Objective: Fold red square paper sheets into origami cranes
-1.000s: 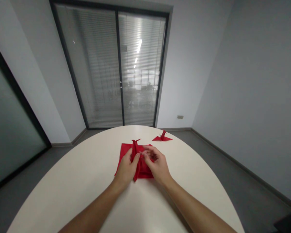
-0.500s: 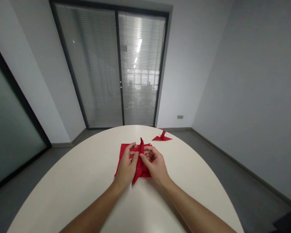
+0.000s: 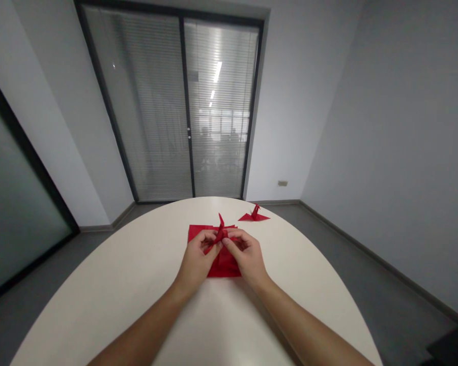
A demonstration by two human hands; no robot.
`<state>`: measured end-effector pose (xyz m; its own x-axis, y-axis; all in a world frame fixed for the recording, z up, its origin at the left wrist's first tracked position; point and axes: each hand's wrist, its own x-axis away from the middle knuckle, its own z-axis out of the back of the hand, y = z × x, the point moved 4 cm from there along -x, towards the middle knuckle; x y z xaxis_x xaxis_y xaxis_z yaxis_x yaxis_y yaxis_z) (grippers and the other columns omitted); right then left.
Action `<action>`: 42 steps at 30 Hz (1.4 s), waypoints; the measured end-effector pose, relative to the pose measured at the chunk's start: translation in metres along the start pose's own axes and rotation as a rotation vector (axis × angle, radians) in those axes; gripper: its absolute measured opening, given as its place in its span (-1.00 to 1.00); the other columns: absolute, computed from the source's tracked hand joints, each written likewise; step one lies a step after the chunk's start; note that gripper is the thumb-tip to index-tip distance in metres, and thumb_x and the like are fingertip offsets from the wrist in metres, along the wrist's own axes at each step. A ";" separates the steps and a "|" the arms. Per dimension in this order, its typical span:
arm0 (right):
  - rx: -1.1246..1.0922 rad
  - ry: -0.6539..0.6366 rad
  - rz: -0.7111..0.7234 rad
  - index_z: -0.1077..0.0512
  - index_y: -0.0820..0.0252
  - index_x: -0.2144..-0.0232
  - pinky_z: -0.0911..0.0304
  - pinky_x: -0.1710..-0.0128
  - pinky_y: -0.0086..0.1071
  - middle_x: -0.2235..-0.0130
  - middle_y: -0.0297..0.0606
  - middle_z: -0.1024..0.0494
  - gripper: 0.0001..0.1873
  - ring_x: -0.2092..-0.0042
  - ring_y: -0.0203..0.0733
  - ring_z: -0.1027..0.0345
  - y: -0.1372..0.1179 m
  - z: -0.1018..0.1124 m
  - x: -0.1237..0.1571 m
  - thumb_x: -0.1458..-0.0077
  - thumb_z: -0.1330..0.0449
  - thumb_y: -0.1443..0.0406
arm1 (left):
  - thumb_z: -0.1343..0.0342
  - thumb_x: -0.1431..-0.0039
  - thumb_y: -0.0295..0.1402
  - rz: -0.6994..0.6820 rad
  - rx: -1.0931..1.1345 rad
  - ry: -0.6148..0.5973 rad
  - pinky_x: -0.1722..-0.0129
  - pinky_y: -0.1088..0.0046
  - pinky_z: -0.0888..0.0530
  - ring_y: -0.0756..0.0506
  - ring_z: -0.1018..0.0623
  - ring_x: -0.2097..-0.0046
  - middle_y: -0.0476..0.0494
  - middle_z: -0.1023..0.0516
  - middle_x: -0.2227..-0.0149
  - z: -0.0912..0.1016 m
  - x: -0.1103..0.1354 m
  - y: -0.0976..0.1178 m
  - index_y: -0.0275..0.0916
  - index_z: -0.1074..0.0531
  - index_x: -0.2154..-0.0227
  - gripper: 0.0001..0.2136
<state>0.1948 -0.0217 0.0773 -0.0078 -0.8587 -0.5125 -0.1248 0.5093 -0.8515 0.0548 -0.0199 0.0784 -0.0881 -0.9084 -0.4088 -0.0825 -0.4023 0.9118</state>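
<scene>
Between my two hands is a folded piece of red origami paper [image 3: 221, 222], with a narrow point sticking up away from me. My left hand [image 3: 199, 255] pinches its left side between thumb and fingers. From the right, my right hand [image 3: 247, 252] grips it the same way, and the thumbs nearly meet. The lower part of the fold is hidden by my fingers. Beneath the hands lie flat red paper sheets [image 3: 225, 269] on the table. A finished red paper crane [image 3: 255, 214] with spread wings stands beyond my right hand.
The round white table [image 3: 137, 284] curves away on both sides. Past its far edge is a glass partition [image 3: 156, 127] with blinds. A grey wall [image 3: 397, 152] stands to the right, and a dark object [image 3: 452, 345] shows at the lower right corner.
The long red point that hung down toward me between my hands is no longer visible there; red paper is now bunched at my thumbs. My hands have stayed nearly in place.
</scene>
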 end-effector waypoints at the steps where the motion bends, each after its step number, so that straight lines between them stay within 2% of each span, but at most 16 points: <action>1: 0.000 0.006 -0.002 -0.53 0.12 0.33 -0.33 0.01 -0.22 0.17 -0.21 -0.60 -0.88 0.10 -0.10 -0.47 0.001 0.000 0.000 -0.10 -0.32 0.21 | -0.24 -0.09 -0.28 -0.005 -0.025 0.019 0.06 0.36 -0.46 -0.10 -0.56 0.17 -0.13 -0.58 0.24 0.001 0.000 0.001 -0.23 -0.37 0.44 -0.82; 4: 0.023 0.056 0.005 -0.50 0.13 0.33 -0.34 0.11 -0.28 0.27 -0.26 -0.58 -0.84 0.20 -0.15 -0.45 0.001 0.002 0.001 -0.06 -0.35 0.21 | -0.26 -0.06 -0.30 0.000 -0.109 0.099 0.14 0.40 -0.45 -0.07 -0.54 0.24 -0.09 -0.54 0.31 0.005 -0.002 0.001 -0.23 -0.40 0.41 -0.84; 7: -0.008 0.085 -0.016 -0.47 0.11 0.17 -0.31 0.25 -0.35 0.36 -0.34 -0.52 -0.70 0.32 -0.22 -0.38 0.001 0.003 0.001 -0.03 -0.36 0.20 | -0.28 0.01 -0.32 0.034 -0.080 0.137 0.18 0.41 -0.45 -0.07 -0.53 0.24 -0.06 -0.53 0.29 0.007 -0.002 0.000 -0.22 -0.39 0.28 -0.76; 9: -0.003 0.071 -0.038 -0.48 0.12 0.17 -0.27 0.31 -0.37 0.40 -0.37 -0.48 -0.69 0.37 -0.25 -0.33 0.001 0.004 0.000 -0.02 -0.36 0.17 | -0.28 0.02 -0.33 0.072 -0.066 0.049 0.19 0.41 -0.44 -0.07 -0.53 0.24 -0.08 -0.54 0.28 0.003 -0.001 -0.001 -0.23 -0.40 0.24 -0.73; 12: 0.040 0.064 -0.048 -0.49 0.16 0.42 -0.19 0.34 -0.38 0.44 -0.36 -0.46 -0.79 0.40 -0.27 -0.27 0.001 0.008 -0.004 -0.04 -0.34 0.15 | -0.26 0.01 -0.34 0.120 -0.130 -0.112 0.23 0.43 -0.42 -0.05 -0.49 0.30 -0.07 -0.54 0.31 -0.003 0.002 -0.002 -0.25 -0.46 0.28 -0.79; 14: 0.033 0.070 -0.049 -0.46 0.17 0.51 -0.15 0.35 -0.38 0.47 -0.37 -0.45 -0.75 0.41 -0.28 -0.24 0.000 0.011 -0.006 -0.05 -0.34 0.15 | -0.26 0.00 -0.34 0.130 -0.172 -0.141 0.25 0.43 -0.41 -0.04 -0.46 0.32 -0.05 -0.53 0.34 -0.004 0.005 -0.001 -0.25 -0.48 0.29 -0.80; 18: -0.066 0.153 -0.077 -0.51 0.16 0.45 -0.12 0.40 -0.38 0.50 -0.40 -0.43 -0.75 0.45 -0.30 -0.19 -0.002 0.019 -0.012 0.00 -0.37 0.10 | -0.27 0.02 -0.35 0.175 -0.192 -0.186 0.22 0.41 -0.42 -0.07 -0.49 0.29 -0.06 -0.55 0.33 -0.007 0.007 0.003 -0.25 -0.49 0.31 -0.81; 21: -0.142 0.229 -0.112 -0.53 0.17 0.42 -0.10 0.43 -0.41 0.51 -0.41 -0.41 -0.71 0.47 -0.32 -0.16 -0.002 0.025 -0.014 0.05 -0.40 0.08 | -0.27 0.03 -0.33 0.220 -0.184 -0.220 0.27 0.42 -0.42 -0.06 -0.50 0.34 -0.07 -0.56 0.36 -0.009 0.008 0.003 -0.26 -0.50 0.33 -0.81; 23: -0.189 0.234 -0.139 -0.52 0.16 0.40 -0.10 0.46 -0.43 0.51 -0.42 -0.40 -0.69 0.48 -0.34 -0.16 0.000 0.025 -0.014 0.04 -0.39 0.06 | -0.26 0.01 -0.29 0.224 -0.173 -0.206 0.31 0.42 -0.42 -0.05 -0.49 0.38 -0.07 -0.57 0.37 -0.009 0.008 0.003 -0.26 -0.50 0.34 -0.81; 26: -0.229 0.137 -0.162 -0.48 0.10 0.19 -0.18 0.42 -0.44 0.44 -0.43 -0.45 -0.62 0.44 -0.34 -0.24 0.004 0.019 -0.011 0.03 -0.41 0.09 | -0.27 0.03 -0.23 0.220 -0.139 -0.118 0.35 0.42 -0.42 -0.06 -0.50 0.41 -0.08 -0.57 0.40 -0.006 0.006 0.002 -0.26 -0.49 0.37 -0.78; 28: -0.229 0.004 -0.165 -0.38 0.03 0.02 -0.27 0.33 -0.43 0.32 -0.40 -0.51 -0.43 0.36 -0.32 -0.35 0.006 0.009 -0.006 0.09 -0.46 0.17 | -0.28 0.04 -0.19 0.219 -0.105 -0.041 0.34 0.42 -0.44 -0.08 -0.52 0.39 -0.10 -0.57 0.40 -0.001 0.005 0.001 -0.26 -0.48 0.39 -0.75; 30: -0.216 -0.103 -0.175 -0.30 -0.01 -0.04 -0.32 0.27 -0.41 0.23 -0.37 -0.53 -0.32 0.28 -0.28 -0.42 0.008 0.000 -0.002 0.11 -0.48 0.23 | -0.30 0.04 -0.17 0.220 -0.065 0.020 0.29 0.41 -0.47 -0.10 -0.55 0.33 -0.13 -0.59 0.36 0.003 0.003 0.001 -0.27 -0.49 0.42 -0.74; 33: -0.182 -0.110 -0.173 -0.29 0.00 0.04 -0.34 0.27 -0.40 0.24 -0.36 -0.54 -0.48 0.33 -0.31 -0.42 0.010 -0.002 0.000 0.02 -0.42 0.22 | -0.31 0.04 -0.13 0.269 0.042 0.071 0.27 0.42 -0.49 -0.10 -0.57 0.32 -0.13 -0.61 0.36 0.006 0.002 -0.002 -0.27 -0.50 0.42 -0.71; 38: 0.058 -0.079 -0.100 -0.45 0.12 0.18 -0.34 0.26 -0.33 0.26 -0.26 -0.57 -0.77 0.31 -0.24 -0.41 0.007 0.007 -0.003 -0.17 -0.25 0.14 | -0.34 0.04 -0.12 0.393 0.164 0.038 0.28 0.40 -0.53 -0.09 -0.62 0.34 -0.12 -0.64 0.33 0.003 0.004 -0.007 -0.26 -0.51 0.32 -0.67; 40: 0.172 -0.092 -0.100 -0.50 0.14 0.19 -0.34 0.26 -0.30 0.29 -0.25 -0.58 -0.77 0.30 -0.20 -0.42 0.005 0.008 -0.003 -0.19 -0.22 0.14 | -0.34 0.03 -0.16 0.405 0.136 0.052 0.26 0.43 -0.54 -0.07 -0.63 0.32 -0.11 -0.65 0.30 0.004 0.004 -0.008 -0.25 -0.51 0.29 -0.69; 42: 0.235 -0.112 -0.094 -0.51 0.14 0.13 -0.35 0.21 -0.28 0.27 -0.26 -0.59 -0.73 0.27 -0.17 -0.44 0.004 0.008 -0.001 -0.13 -0.28 0.16 | -0.34 0.01 -0.17 0.414 0.115 0.067 0.27 0.47 -0.54 -0.04 -0.63 0.33 -0.11 -0.65 0.29 0.005 0.004 -0.009 -0.24 -0.51 0.28 -0.70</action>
<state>0.2026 -0.0179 0.0737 0.1044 -0.8978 -0.4278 0.1140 0.4381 -0.8917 0.0499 -0.0188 0.0680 -0.0724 -0.9974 -0.0027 -0.1644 0.0093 0.9863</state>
